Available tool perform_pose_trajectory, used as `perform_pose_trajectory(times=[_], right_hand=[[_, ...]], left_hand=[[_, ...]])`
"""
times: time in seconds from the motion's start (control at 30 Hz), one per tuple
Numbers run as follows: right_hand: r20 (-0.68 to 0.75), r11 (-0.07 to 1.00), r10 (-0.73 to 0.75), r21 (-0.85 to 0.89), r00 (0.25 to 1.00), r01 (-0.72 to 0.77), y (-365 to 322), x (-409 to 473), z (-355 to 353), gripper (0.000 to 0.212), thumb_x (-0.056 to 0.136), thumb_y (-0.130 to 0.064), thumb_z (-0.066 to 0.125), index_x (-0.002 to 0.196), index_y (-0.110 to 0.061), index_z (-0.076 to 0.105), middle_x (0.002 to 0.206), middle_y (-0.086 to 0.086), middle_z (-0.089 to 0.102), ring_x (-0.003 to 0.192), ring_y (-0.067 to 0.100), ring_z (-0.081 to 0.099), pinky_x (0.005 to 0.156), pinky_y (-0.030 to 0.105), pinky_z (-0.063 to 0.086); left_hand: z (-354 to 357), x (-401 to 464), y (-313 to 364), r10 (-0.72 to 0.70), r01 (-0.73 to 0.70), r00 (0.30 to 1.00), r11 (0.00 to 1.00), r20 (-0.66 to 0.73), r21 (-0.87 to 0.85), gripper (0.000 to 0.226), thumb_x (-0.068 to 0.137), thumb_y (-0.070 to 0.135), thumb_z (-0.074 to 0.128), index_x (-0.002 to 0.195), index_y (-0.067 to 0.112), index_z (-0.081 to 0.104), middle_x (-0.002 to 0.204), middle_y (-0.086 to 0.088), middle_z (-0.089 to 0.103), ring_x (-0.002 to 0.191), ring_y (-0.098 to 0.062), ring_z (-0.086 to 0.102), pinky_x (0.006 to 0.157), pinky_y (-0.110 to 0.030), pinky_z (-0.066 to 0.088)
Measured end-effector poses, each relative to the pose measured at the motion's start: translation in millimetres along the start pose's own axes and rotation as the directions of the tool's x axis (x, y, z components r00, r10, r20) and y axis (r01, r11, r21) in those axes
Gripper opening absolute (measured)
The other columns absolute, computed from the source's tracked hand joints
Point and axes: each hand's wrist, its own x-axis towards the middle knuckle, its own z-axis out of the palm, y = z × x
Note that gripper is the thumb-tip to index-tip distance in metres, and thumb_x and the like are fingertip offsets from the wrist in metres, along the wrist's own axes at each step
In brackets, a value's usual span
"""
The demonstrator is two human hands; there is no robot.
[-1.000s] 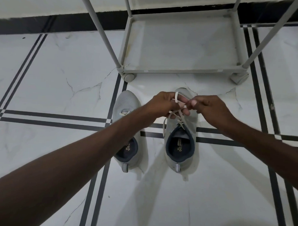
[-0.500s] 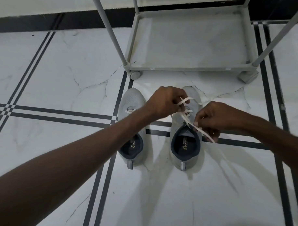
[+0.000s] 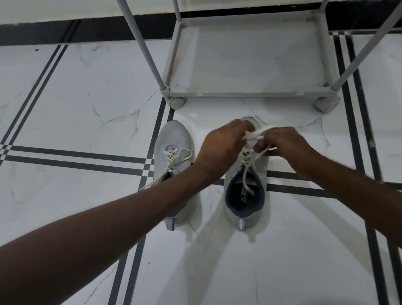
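Two light grey sneakers stand side by side on the floor, toes pointing away from me. Over the front of the right sneaker (image 3: pixel 244 213), my left hand (image 3: pixel 220 146) and my right hand (image 3: pixel 284 144) meet, and each pinches a strand of its white lace (image 3: pixel 258 133). The lace loops between the fingers and runs down to the eyelets. The left sneaker (image 3: pixel 173 140) lies beside my left forearm, its laces loose and untied, trailing off to the left. My forearm hides that shoe's opening.
A grey metal rack (image 3: pixel 250 96) on small wheels stands just beyond the shoes, its lowest shelf bare. White marble floor tiles with black stripes (image 3: pixel 81 157) spread all around. A black skirting strip runs along the wall at the top.
My right hand has moved up from beside the shoe's opening back to my left hand over the toe. The lace that stretched toward me is now gathered between both hands.
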Motion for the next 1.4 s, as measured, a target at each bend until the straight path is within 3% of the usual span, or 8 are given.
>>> perform_pose_trajectory(times=[0.17, 0.27, 0.33, 0.43, 0.7, 0.87, 1.0, 1.4], right_hand=[[-0.183, 0.997, 0.073, 0.044, 0.98, -0.066, 13, 3, -42, 0.031, 0.087, -0.012, 0.041, 0.056, -0.01, 0.044, 0.041, -0.002, 0.041, 0.041, 0.022, 0.039, 0.05, 0.03, 0.035], [-0.119, 0.727, -0.041, -0.684, 0.992, -0.052, 30, -2, -76, 0.035, 0.088, -0.025, 0.043, 0.058, -0.008, 0.051, 0.053, 0.005, 0.054, 0.052, 0.024, 0.05, 0.058, 0.031, 0.038], [-0.112, 0.37, 0.024, -0.922, 0.993, -0.114, 42, -5, -84, 0.029, 0.088, -0.031, 0.048, 0.071, -0.009, 0.057, 0.073, 0.01, 0.064, 0.066, 0.024, 0.056, 0.067, 0.032, 0.044], [0.034, 0.201, -0.014, -0.979, 0.999, 0.037, 57, -9, -66, 0.03, 0.08, -0.02, 0.058, 0.108, -0.01, 0.059, 0.111, 0.016, 0.064, 0.097, 0.033, 0.056, 0.086, 0.039, 0.046], [0.226, 0.491, -0.472, -0.735, 0.852, 0.467, 59, -15, 6, 0.007, 0.081, -0.01, 0.058, 0.084, -0.009, 0.064, 0.08, 0.01, 0.065, 0.076, 0.03, 0.057, 0.069, 0.039, 0.046], [0.175, 0.905, -0.147, -0.372, 0.973, 0.204, 50, -14, 5, 0.021, 0.094, -0.01, 0.048, 0.075, -0.008, 0.057, 0.052, -0.01, 0.054, 0.049, 0.013, 0.042, 0.05, 0.028, 0.033], [0.384, 0.737, -0.133, -0.578, 0.914, 0.35, 53, -7, -18, 0.039, 0.098, -0.029, 0.052, 0.061, -0.017, 0.06, 0.055, -0.005, 0.054, 0.052, 0.005, 0.042, 0.059, 0.023, 0.035], [0.299, 0.5, -0.222, -0.782, 0.928, 0.372, 66, -13, -36, 0.034, 0.098, -0.024, 0.049, 0.066, -0.018, 0.054, 0.065, -0.006, 0.062, 0.063, 0.017, 0.056, 0.061, 0.031, 0.037]], left_hand=[[-20, -15, -30, -0.526, 0.561, 0.828, 0.772, 0.196, -0.3, 0.035, 0.073, 0.014, 0.083, 0.106, 0.017, 0.071, 0.076, -0.005, 0.074, 0.073, -0.017, 0.072, 0.07, -0.031, 0.059], [-27, -31, -44, -0.635, 0.698, 0.715, 0.624, 0.291, -0.352, 0.044, 0.075, 0.01, 0.083, 0.115, 0.013, 0.065, 0.086, -0.018, 0.072, 0.071, -0.023, 0.075, 0.07, -0.036, 0.063], [-24, -37, -48, -0.633, 0.685, 0.724, 0.707, 0.274, -0.176, 0.05, 0.078, 0.013, 0.08, 0.124, 0.012, 0.06, 0.095, -0.016, 0.072, 0.079, -0.026, 0.075, 0.072, -0.035, 0.062], [-14, -41, -45, -0.353, 0.321, 0.904, 0.933, 0.242, 0.16, 0.06, 0.082, 0.027, 0.075, 0.135, 0.013, 0.053, 0.129, -0.012, 0.062, 0.114, -0.028, 0.062, 0.092, -0.04, 0.052], [13, -30, -24, -0.227, 0.184, 0.858, 0.973, 0.461, 0.136, 0.021, 0.092, 0.028, 0.063, 0.105, 0.013, 0.07, 0.096, -0.008, 0.076, 0.086, -0.027, 0.07, 0.069, -0.028, 0.043], [5, -19, -24, -0.212, 0.172, 0.858, 0.977, 0.467, 0.128, 0.019, 0.093, 0.027, 0.058, 0.094, 0.016, 0.073, 0.086, -0.006, 0.075, 0.077, -0.027, 0.066, 0.071, -0.033, 0.049], [2, -43, -36, -0.121, 0.04, 0.881, 0.982, 0.458, 0.184, 0.027, 0.097, 0.034, 0.049, 0.081, 0.022, 0.067, 0.07, -0.003, 0.071, 0.065, -0.026, 0.065, 0.06, -0.033, 0.05], [-9, -66, -55, -0.442, 0.495, 0.758, 0.869, 0.479, 0.018, 0.035, 0.099, 0.02, 0.048, 0.077, 0.014, 0.073, 0.057, 0.011, 0.057, 0.052, 0.001, 0.053, 0.06, -0.022, 0.037]])
